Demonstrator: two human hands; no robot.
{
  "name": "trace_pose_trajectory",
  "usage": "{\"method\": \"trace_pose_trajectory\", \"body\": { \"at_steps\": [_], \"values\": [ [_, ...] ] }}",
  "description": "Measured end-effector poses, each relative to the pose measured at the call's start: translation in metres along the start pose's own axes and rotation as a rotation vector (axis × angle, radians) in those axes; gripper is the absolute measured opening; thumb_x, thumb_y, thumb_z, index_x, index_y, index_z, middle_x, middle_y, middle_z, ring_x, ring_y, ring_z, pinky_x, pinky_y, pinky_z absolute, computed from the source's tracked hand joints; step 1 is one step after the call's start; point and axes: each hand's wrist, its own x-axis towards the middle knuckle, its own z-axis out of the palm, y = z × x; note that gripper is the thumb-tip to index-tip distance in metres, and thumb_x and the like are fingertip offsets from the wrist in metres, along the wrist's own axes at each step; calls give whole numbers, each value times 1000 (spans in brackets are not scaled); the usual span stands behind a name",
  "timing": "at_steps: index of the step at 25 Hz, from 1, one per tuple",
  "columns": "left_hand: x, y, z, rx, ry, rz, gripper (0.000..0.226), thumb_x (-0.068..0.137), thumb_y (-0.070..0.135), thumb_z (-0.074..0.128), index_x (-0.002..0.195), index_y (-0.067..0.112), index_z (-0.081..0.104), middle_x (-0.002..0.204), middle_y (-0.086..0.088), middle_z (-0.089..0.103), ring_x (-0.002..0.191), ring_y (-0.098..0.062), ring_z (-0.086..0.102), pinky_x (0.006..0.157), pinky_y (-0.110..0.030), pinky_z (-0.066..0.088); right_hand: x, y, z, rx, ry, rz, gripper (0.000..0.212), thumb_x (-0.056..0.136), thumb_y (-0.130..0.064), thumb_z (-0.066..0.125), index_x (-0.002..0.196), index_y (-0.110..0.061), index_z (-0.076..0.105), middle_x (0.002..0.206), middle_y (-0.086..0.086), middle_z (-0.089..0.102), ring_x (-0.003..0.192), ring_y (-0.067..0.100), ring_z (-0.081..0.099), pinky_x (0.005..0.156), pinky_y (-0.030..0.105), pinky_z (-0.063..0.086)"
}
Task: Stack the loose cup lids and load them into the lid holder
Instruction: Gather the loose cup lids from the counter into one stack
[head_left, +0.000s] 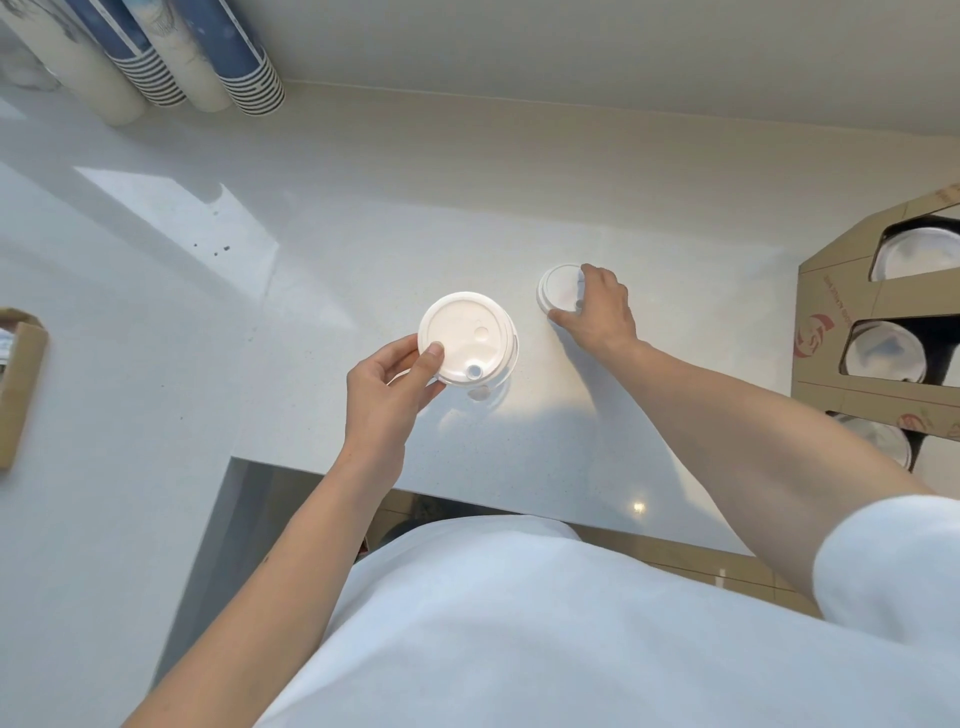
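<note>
Left hand grips a small stack of round white plastic cup lids, thumb on top near the rim, fingers underneath. Stack is lifted just off the pale speckled countertop; its reflection shows below it. Sip hole sits at the stack's 6 o'clock.

Right hand is spread over a second, smaller-looking pile of white lids lying flat on the counter, fingertips clamped on its rim at 3 and 5 o'clock. Looks like a grasp in progress, not lifted. Can't tell how many lids are in either pile.

Key relation: the counter pile lies at about 2 o'clock from the held stack, near but not touching. Both piles lie face up, flat, axes vertical, so they should nest straight down without flipping. My read: either the right hand brings its pile over, or the left stack goes onto it.

Brown cardboard lid holder stands at 3 o'clock at the counter's right edge, with round cut-outs already showing white lids inside. The right hand is clearly nearer to it, so loading likely falls to that side.

Risk: misaligned rims when merging, thin plastic may skid on the glossy surface.

Sleeves of paper cups lie at 11 o'clock, well apart.
</note>
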Motion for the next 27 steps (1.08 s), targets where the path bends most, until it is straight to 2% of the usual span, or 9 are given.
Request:
{"method": "trace_pose_trajectory", "body": {
  "at_steps": [6, 10, 14, 17, 21, 24, 27],
  "values": [
    [1, 0, 0, -5, 7, 4, 38, 92, 18, 72, 127, 4, 67, 122, -13, 73, 113, -23, 71, 88, -26, 61, -5, -1, -2, 55, 52, 4, 70, 82, -34, 71, 142, -13, 40, 139, 12, 48, 131, 34, 42, 99, 42, 41],
    [4, 1, -1, -15, 5, 11, 37, 92, 19, 72, 126, 5, 68, 122, -14, 72, 114, -23, 71, 90, -28, 61, -31, -16, -5, 434, 116, 36, 71, 79, -36, 75, 141, -20, 44, 136, 7, 45, 128, 25, 47, 101, 30, 39],
    [7, 1, -3, -19, 4, 7, 40, 91, 21, 73, 127, 3, 66, 122, -15, 72, 112, -23, 72, 91, -29, 60, -74, -36, -23, 736, 210, 16, 57, 78, -32, 79, 128, -23, 53, 130, 1, 47, 120, 17, 54, 105, 38, 48],
    [9, 4, -1, -29, -2, 18, 40, 92, 21, 73, 126, 2, 66, 120, -16, 73, 110, -21, 72, 90, -27, 61, -108, -49, -39, 897, 218, -20, 46, 79, -27, 81, 120, -25, 59, 132, -1, 48, 122, 14, 55, 104, 38, 51],
    [9, 6, 7, -31, -33, 28, 42, 90, 23, 75, 125, 2, 67, 118, -17, 74, 110, -24, 73, 92, -32, 61, -138, -63, -50, 883, 154, -143, 40, 77, -27, 83, 110, -33, 63, 126, -5, 48, 124, 9, 54, 101, 45, 52],
    [10, 7, 10, -26, -76, 42, 41, 90, 23, 75, 124, 2, 67, 117, -18, 74, 110, -26, 73, 93, -34, 61, -150, -67, -50, 772, 170, -219, 37, 76, -25, 83, 109, -27, 67, 126, -3, 48, 125, 8, 51, 102, 45, 50],
    [6, 14, 15, -23, -100, 61, 41, 91, 22, 74, 127, 4, 67, 114, -16, 75, 108, -26, 74, 88, -30, 62, -157, -70, -51, 749, 211, -247, 39, 75, -24, 84, 110, -21, 68, 130, 0, 48, 129, 7, 48, 103, 44, 49]
  ]
}}
